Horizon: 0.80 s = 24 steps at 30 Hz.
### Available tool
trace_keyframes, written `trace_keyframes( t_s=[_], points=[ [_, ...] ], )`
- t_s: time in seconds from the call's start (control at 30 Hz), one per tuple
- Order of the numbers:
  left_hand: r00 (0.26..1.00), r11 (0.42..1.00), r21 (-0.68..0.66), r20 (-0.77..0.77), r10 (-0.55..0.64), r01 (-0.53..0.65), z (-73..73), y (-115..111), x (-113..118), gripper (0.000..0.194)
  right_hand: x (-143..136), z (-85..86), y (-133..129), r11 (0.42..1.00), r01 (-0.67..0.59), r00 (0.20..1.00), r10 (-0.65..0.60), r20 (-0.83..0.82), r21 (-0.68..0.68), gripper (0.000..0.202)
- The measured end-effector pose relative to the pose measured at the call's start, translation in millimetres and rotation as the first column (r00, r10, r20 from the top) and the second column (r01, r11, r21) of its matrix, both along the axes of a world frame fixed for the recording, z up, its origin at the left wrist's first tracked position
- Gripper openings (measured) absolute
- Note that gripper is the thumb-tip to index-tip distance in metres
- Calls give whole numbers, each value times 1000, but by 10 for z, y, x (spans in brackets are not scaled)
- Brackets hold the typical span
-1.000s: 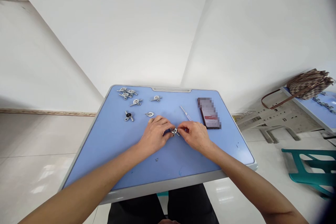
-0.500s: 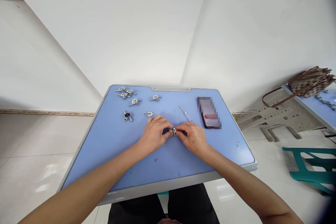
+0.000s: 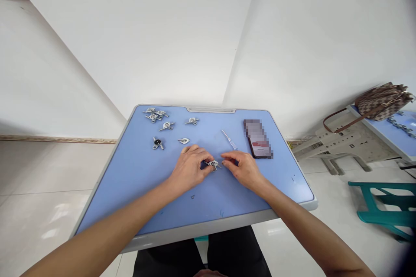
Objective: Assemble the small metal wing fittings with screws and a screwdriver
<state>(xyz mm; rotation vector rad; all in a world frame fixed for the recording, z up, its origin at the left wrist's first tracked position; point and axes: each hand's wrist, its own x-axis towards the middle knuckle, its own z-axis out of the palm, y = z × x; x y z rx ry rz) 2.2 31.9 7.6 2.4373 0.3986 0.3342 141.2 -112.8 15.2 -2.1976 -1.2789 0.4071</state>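
Between the thumb and fingers of my left hand point(image 3: 192, 165) is a small silver metal latch-like fitting point(image 3: 213, 164), its plate and thin arms poking out to the right. My right hand point(image 3: 242, 168) is just right of the fitting, apart from it, thumb and fingers parted with nothing between them. Beyond my left fingers lies a flat silver oval part point(image 3: 184, 140). A screwdriver with a clear handle point(image 3: 230, 140) rests past my right fingertips. Near the front edge there is a tiny metal piece point(image 3: 193, 197), too small to name.
Several similar fittings point(image 3: 157, 114) are clustered at the table's far left, with another fitting showing a black disc point(image 3: 157, 143) closer in. A phone point(image 3: 259, 140) lies on the right of the blue table point(image 3: 136, 199). A green stool point(image 3: 383, 207) stands on the floor at right.
My right hand has let go of the metal fitting and drawn slightly right, its fingers parting. The left hand keeps its hold, and more of the fitting shows.
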Motion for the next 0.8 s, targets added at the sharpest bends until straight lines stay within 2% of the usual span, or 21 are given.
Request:
trace_keyframes(
  t_s=[0.2,0.4,0.8],
  points=[
    [1000,999,30,15,9,-9,-20,-14,5,7,-73,-22,-123,996,-93,986,94,140,-15,11],
    [998,997,40,6,61,-61,-30,-39,-25,6,-173,-56,-36,998,-51,980,55,193,-24,5],
    [998,998,-14,-29,63,-64,27,-29,-21,1,-198,-167,-56,987,-88,963,50,266,132,10]
  ],
)
